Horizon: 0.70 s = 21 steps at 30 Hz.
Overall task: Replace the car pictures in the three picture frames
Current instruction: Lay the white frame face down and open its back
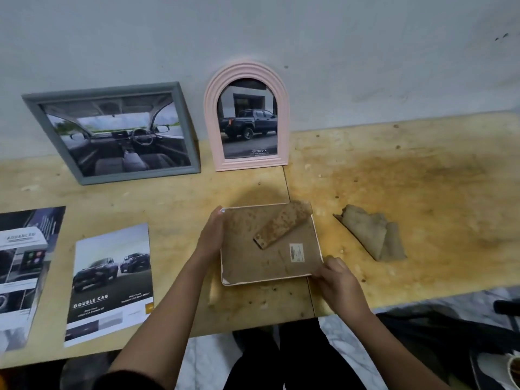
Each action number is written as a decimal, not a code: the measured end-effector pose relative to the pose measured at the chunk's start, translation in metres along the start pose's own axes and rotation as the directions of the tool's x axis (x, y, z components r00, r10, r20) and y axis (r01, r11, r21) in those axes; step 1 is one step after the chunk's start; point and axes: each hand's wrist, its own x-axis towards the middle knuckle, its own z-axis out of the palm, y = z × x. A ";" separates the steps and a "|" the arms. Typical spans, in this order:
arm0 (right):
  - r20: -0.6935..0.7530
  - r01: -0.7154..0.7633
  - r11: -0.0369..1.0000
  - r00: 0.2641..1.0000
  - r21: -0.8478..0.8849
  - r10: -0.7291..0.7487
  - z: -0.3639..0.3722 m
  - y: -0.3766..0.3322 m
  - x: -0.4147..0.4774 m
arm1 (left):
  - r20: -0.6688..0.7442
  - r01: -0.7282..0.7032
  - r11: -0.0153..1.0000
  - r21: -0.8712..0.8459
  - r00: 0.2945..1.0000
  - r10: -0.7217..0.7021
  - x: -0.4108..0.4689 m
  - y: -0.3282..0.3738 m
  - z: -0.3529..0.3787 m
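Brown, spotted cardboard faces up: the white frame (270, 246) lies face down on the tabletop (408, 175), near its front edge, its backing board showing. Its long sides run roughly left to right, turned a little so the right end sits nearer the person. The stand flap (282, 225) lies slanted across the backing, from the far right corner down toward the middle, and a small label (296, 252) sits near the right edge.

The left hand (211, 235) presses flat against the frame's left edge, fingers together and pointing away toward the wall. The right hand (339, 282) is at the near right corner, its fingers pinching the frame's edge there.

Around it: a crumpled brown cloth (374, 235) lies just to the right, apart from the frame. Against the wall stand a grey frame (112, 133), tilted back and holding a car-interior picture, and beside it a pink arched frame (247, 116), upright, with a dark pickup picture. To the left, flat on the tabletop, lie a printed sheet (111, 282) showing two trucks and another sheet (24, 274) cut off by the picture's edge. Nothing lies between the hands and the white frame.
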 end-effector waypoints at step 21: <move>0.611 0.400 0.880 0.772 -0.257 -0.173 0.054 -0.101 0.197 | -0.124 0.020 0.954 0.299 0.992 0.018 -0.097 -0.045 0.045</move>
